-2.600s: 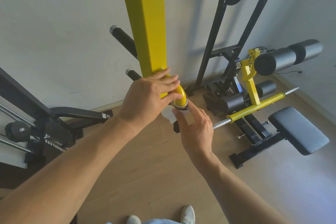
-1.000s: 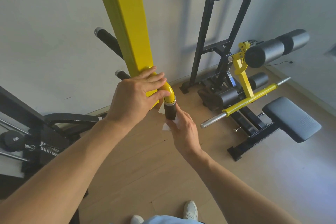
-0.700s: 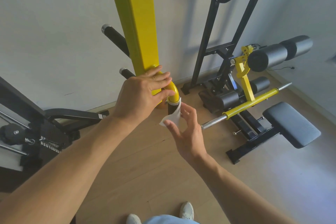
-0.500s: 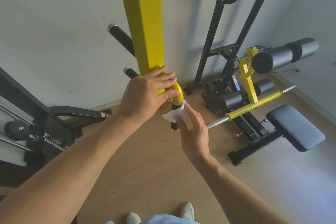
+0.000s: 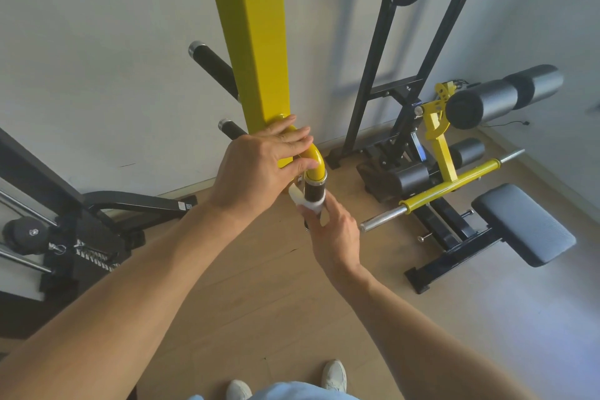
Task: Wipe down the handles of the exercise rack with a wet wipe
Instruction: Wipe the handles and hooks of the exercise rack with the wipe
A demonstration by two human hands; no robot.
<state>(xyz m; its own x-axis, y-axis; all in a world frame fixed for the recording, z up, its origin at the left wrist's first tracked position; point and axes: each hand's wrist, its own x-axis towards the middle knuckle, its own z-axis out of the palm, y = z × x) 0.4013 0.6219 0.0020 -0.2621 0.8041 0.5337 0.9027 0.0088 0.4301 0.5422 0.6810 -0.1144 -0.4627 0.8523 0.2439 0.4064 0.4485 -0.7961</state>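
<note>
A yellow square post (image 5: pixel 256 42) of the exercise rack rises in the middle. From its lower end a curved yellow tube (image 5: pixel 316 162) bends down into a black grip handle (image 5: pixel 314 192). My left hand (image 5: pixel 256 169) lies over the post's base and the curve, fingers flat and together. My right hand (image 5: pixel 334 230) is wrapped around the lower part of the black grip, pressing a white wet wipe (image 5: pixel 303 201) against it. The wipe shows at the left and front of the grip. Two more black grips (image 5: pixel 211 63) (image 5: pixel 232 131) stick out behind the post.
A black frame with loop handles (image 5: pixel 406 52) leans on the wall at right. A bench with yellow bar and foam rollers (image 5: pixel 454 178) stands on the wooden floor to the right. A black weight machine (image 5: pixel 74 227) sits at left. My shoes (image 5: pixel 334 373) show below.
My right hand has slid the wipe down the black grip, so the grip's upper part now shows bare. The left hand stays on the yellow curve.
</note>
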